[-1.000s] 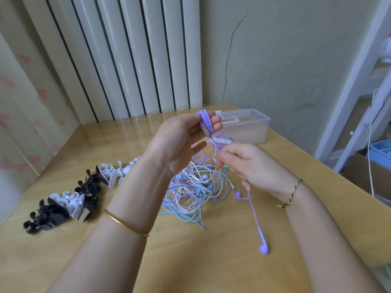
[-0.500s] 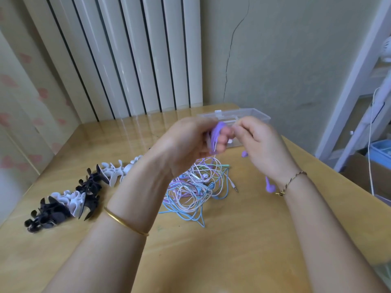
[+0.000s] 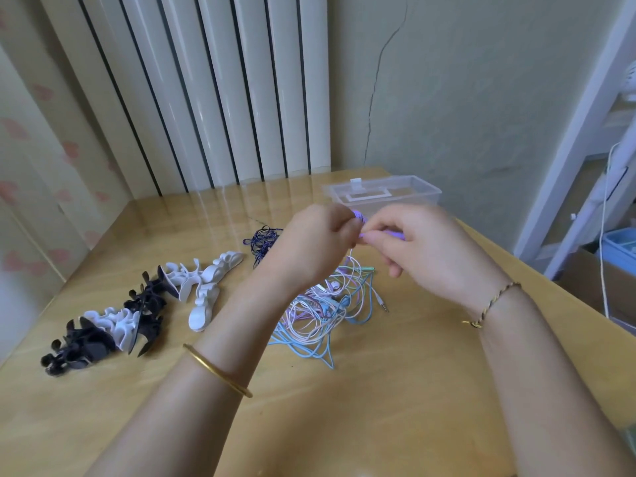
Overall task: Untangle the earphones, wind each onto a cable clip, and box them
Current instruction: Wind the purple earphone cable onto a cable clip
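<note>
One wooden table (image 3: 395, 390) fills most of the view; its far edge meets the ribbed wall panel, its right edge runs diagonally behind the right forearm, and bare wood lies open near the person, between the two forearms and in front of the clips. One clear plastic box (image 3: 425, 196) stands at the far right corner, close to that right edge. One loose tangle of earphones (image 3: 320, 311) in pink, blue, white and green lies mid-table under the hands, one jack plug (image 3: 382, 304) poking out at its right. One row of cable clips (image 3: 137, 304), black and white groups overlapping too much to count, stretches along the left side. One dark blue cable bundle (image 3: 261, 241) sits beyond the row's far end. Two hands meet above the tangle, just before the box: the left hand (image 3: 313, 242) curls round the purple earphones (image 3: 359, 215), and the right hand (image 3: 420, 249) pinches their cord.
</note>
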`<state>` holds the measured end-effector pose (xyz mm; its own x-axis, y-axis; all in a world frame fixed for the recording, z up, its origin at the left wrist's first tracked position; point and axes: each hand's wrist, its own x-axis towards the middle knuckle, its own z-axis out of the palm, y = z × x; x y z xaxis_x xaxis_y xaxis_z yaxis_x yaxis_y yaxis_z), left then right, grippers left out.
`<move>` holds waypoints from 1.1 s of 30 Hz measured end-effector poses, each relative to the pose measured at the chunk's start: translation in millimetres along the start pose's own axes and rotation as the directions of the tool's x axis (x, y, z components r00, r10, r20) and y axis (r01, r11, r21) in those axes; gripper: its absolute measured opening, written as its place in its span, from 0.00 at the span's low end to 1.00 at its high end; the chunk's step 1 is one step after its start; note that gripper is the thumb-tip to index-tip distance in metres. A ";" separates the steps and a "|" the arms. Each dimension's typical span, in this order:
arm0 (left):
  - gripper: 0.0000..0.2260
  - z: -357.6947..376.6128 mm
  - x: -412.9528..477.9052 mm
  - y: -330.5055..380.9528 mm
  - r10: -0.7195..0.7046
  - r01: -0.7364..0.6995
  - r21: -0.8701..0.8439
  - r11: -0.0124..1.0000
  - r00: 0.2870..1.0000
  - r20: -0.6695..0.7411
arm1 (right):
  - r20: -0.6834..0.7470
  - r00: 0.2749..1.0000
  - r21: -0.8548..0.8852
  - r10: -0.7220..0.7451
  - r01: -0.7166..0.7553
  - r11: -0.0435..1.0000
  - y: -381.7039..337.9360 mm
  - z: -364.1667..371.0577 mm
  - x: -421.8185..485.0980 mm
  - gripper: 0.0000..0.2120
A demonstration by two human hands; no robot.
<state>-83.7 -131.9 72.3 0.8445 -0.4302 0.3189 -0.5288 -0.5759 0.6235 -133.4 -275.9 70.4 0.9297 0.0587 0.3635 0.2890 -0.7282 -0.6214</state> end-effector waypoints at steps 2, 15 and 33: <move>0.14 -1.5 -2.9 1.8 -0.051 0.056 -0.100 0.993 0.998 0.046 | -0.093 0.992 -0.034 -0.081 0.078 0.996 -3.2 -0.7 3.3 0.05; 0.15 -27.2 -42.6 -19.2 -0.271 0.352 -0.794 0.495 0.931 0.244 | -0.109 0.994 0.649 -0.006 0.075 0.757 -20.3 61.0 8.8 0.07; 0.13 -102.9 -67.2 -55.7 -0.498 0.278 -0.756 0.593 0.864 -0.072 | 0.206 0.970 0.493 -0.132 0.013 0.870 -109.6 106.4 43.1 0.10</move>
<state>-102.3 0.6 89.6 0.9993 -0.0345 0.0167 -0.0144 0.0645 0.9978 -100.8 -120.9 80.4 0.9105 0.2936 0.2913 0.3764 -0.2962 -0.8779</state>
